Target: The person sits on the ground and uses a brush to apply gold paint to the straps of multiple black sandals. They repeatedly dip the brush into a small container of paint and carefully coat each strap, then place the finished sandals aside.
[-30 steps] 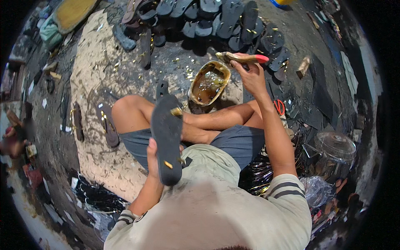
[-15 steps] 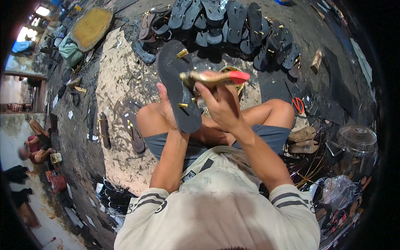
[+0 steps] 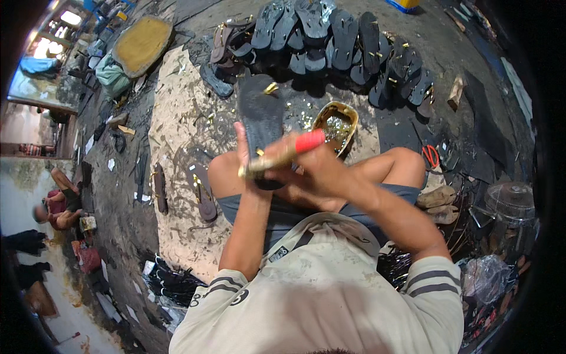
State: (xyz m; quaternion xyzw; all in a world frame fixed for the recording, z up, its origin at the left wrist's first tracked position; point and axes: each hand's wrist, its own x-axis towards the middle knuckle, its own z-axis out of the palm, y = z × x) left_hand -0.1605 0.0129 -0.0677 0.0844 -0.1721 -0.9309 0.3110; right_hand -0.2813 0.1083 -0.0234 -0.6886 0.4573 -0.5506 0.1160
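My left hand grips a black sandal sole from its left side, the thumb lying along the edge. Short gold-coloured strap ends stick out of the sole's upper face. My right hand is wrapped round a brush, red at the handle end and coated yellowish brown toward the other end. The brush lies across the lower part of the sole; motion blurs its tip. Just beyond my right hand stands a tub with shiny amber liquid in it, its rim caked.
Several black sandal soles are stacked in an arc at the far side. Two dark sandals lie left of my knee on stained cardboard. Red-handled cutters and a fan are at right. Another person sits far left.
My right hand has swept the brush toward me, down the sole to its near end. The tub it partly hid now shows. The sole has become more upright.
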